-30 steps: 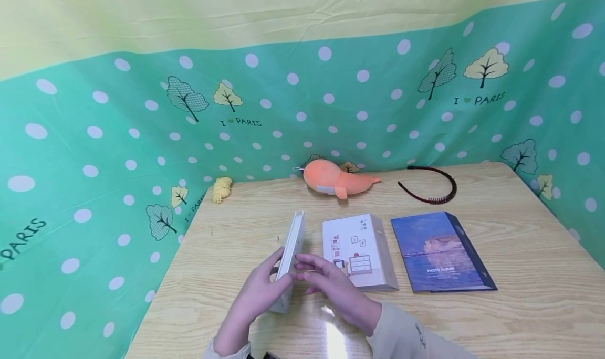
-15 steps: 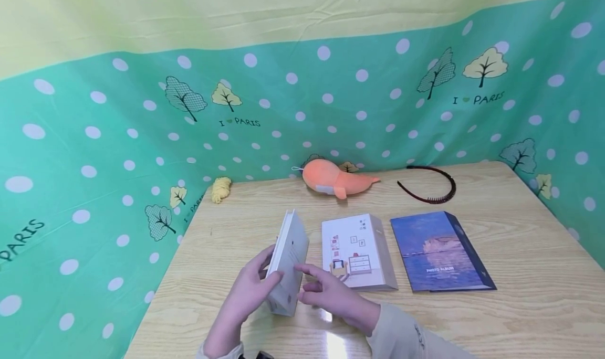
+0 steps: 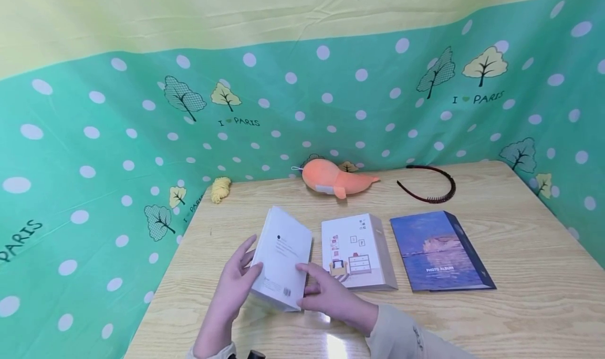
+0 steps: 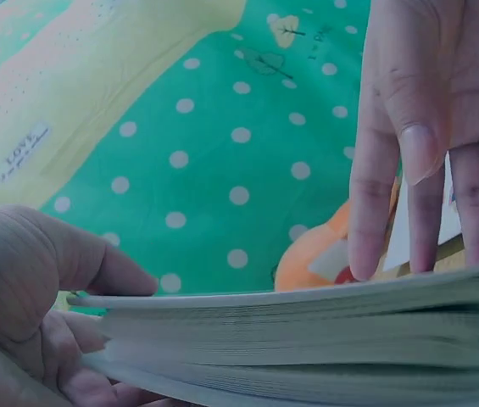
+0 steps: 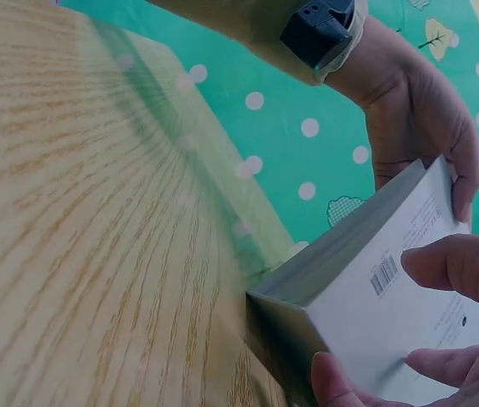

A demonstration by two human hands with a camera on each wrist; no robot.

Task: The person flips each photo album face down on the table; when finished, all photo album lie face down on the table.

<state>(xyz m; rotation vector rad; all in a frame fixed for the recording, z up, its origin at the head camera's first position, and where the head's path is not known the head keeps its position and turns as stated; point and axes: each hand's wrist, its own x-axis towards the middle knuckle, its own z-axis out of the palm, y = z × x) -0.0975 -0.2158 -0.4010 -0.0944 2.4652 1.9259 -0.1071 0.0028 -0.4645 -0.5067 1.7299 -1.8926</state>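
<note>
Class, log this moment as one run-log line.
left hand: grips white book | right hand: holds book | book: tilted above table

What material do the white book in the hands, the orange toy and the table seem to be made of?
White book: paper, matte cover; stacked page edges and a printed barcode show. Orange toy: probably plush fabric, given its soft rounded shape and dull surface. Table: light wood grain with a glossy glare patch, possibly laminate rather than solid wood.

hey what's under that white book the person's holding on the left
The white book is tilted, its near corner resting on the wooden table. The left hand supports it from beneath; whatever lies under its middle is covered.
</note>
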